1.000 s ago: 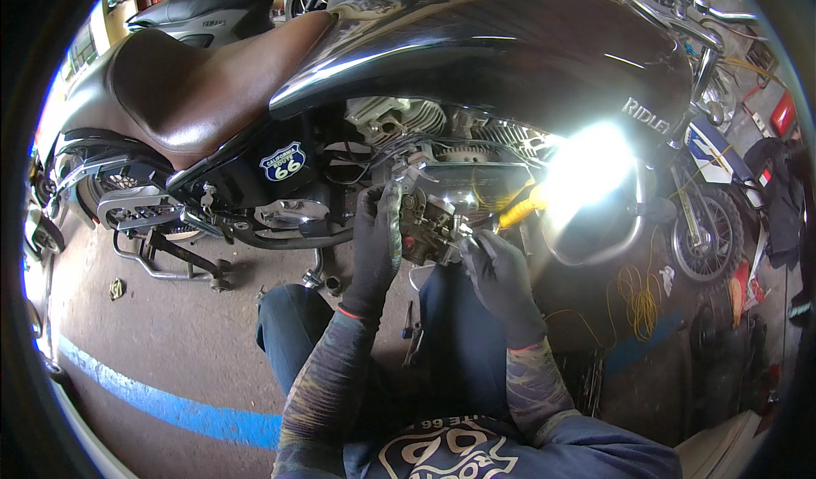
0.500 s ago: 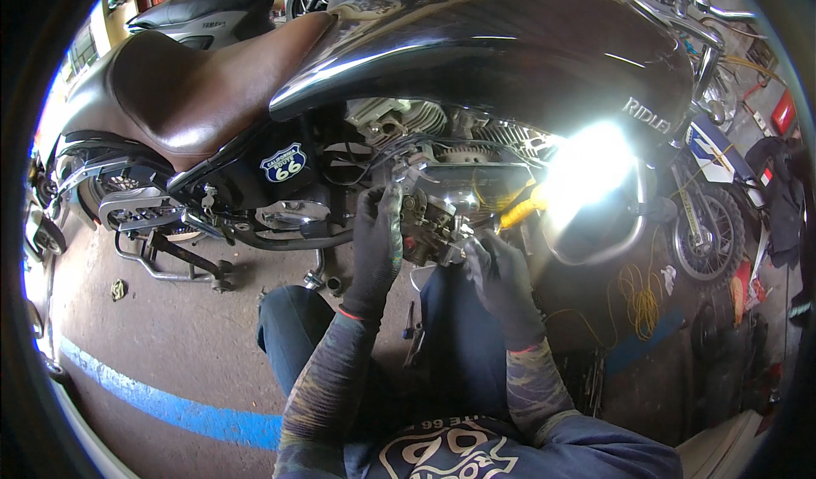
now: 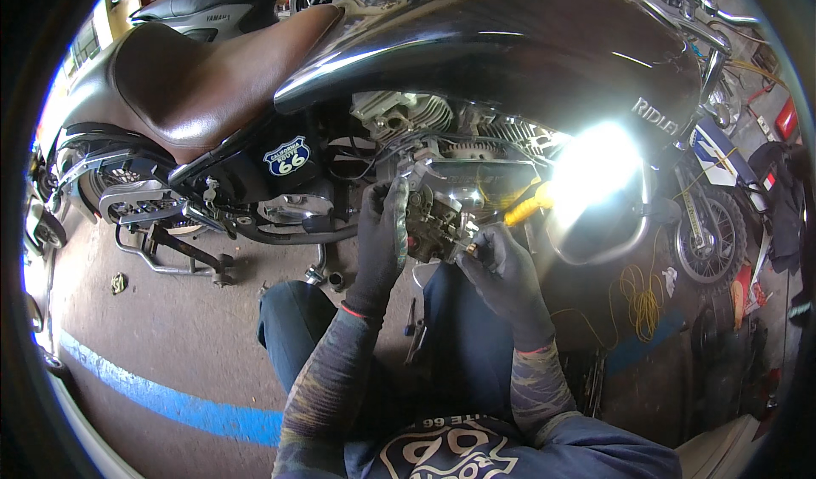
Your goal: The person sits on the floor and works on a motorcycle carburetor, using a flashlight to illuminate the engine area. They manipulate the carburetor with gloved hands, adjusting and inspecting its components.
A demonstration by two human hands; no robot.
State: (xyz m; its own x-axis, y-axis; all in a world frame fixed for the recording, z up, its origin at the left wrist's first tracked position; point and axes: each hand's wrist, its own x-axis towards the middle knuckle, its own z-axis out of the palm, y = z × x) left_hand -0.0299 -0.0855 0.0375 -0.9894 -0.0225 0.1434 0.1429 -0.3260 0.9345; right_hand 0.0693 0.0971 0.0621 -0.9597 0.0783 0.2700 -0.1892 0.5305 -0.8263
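Between my knees and the motorcycle's engine, a metal carburetor (image 3: 432, 224) is held up, its small linkages and ports facing me. My gloved left hand (image 3: 380, 237) is closed round its left side, with the fingers partly hidden behind it. On the other side, my gloved right hand (image 3: 503, 266) pinches at the carburetor's right edge, near a small brass-coloured spot. What sits between those fingertips is too small to tell. Just beyond the carburetor is the finned engine (image 3: 404, 113) of the motorcycle, below its dark fuel tank (image 3: 510, 54).
A glaring work lamp with a yellow handle (image 3: 529, 205) hangs right of my hands. Its yellow cord (image 3: 642, 305) lies coiled on the floor. Hand tools (image 3: 414, 334) lie between my legs. The brown seat (image 3: 212, 79) is at the left, and another motorcycle's wheel (image 3: 705, 237) stands at the right.
My right hand has shifted slightly right and down and turned, its fingers still at the carburetor's right edge. My left hand keeps its hold on the carburetor.
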